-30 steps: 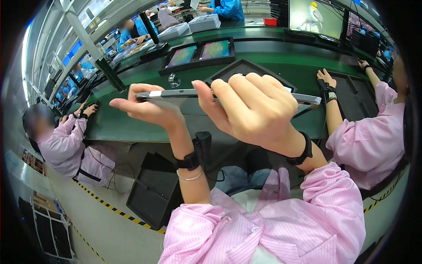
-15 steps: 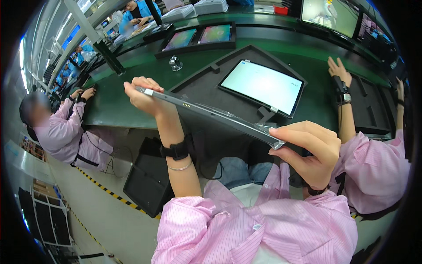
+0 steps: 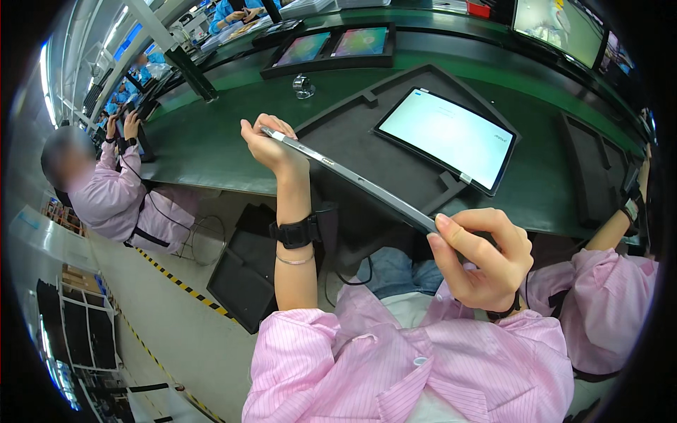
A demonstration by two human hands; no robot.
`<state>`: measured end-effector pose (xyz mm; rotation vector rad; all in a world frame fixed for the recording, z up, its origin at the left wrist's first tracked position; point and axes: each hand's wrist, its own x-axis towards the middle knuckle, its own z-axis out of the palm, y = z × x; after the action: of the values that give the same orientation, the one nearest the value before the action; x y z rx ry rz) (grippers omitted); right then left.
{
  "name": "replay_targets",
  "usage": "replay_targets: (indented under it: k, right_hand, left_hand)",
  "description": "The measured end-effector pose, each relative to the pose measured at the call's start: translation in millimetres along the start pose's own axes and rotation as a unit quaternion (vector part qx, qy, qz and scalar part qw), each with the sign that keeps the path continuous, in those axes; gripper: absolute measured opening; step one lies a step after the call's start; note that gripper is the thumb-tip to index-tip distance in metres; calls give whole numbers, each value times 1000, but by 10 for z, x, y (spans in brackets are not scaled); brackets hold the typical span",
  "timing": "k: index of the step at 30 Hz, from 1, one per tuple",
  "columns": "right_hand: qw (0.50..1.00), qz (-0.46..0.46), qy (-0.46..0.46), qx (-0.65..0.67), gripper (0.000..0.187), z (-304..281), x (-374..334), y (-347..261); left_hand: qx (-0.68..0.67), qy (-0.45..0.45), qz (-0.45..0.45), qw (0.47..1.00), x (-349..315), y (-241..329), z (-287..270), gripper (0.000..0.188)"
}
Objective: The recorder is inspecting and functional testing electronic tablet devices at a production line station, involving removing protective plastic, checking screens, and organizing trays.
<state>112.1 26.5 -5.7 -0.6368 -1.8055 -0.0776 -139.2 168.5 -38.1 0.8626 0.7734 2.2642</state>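
Note:
A thin grey tablet [image 3: 361, 185] is held up in front of me, seen almost edge-on, sloping down from left to right. My left hand [image 3: 273, 146] grips its far left end, the fingers partly hidden behind it. At the nearer right end, my right hand [image 3: 485, 255] pinches a corner between thumb and fingers. Beyond it, a second tablet [image 3: 446, 137] with a lit pale screen lies in a black foam tray [image 3: 340, 135] on the green bench. The faces of the held tablet cannot be made out.
A small shiny metal object [image 3: 303, 87] stands behind the tray. Further back, a black double frame [image 3: 328, 65] holds two colourful screens. Another black tray [image 3: 592, 169] lies at right, near a co-worker's arm [image 3: 620, 218]. A black bin [image 3: 243, 268] sits below the bench.
The held tablet now slopes more steeply, and the clear film by my right fingers no longer shows. The left co-worker has raised both hands; the right co-worker's near hand has moved right.

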Motion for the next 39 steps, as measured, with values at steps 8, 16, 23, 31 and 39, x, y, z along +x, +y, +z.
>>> replay_targets:
  k: [8,16,23,31,39]
  right_hand:
    - [990,73,-29,115,14,60,125,-49]
    - [868,331,-100,357,12,60,142,8]
    - [900,277,25,336,13,217,160,104]
    - [879,330,39,342,19,409,278,292]
    - [877,386,91,272,24,615,149,719]
  left_hand:
    - [-54,-38,-101,993,-30,-153,-260,55]
    - [-115,-95,-80,986,8,-26,-242,57]
    - [-154,-162,-76,972,-23,265,60,53]
    - [-152,-247,-64,955,-136,444,389,56]
    - [-78,-260,-76,959,-329,585,619,54]
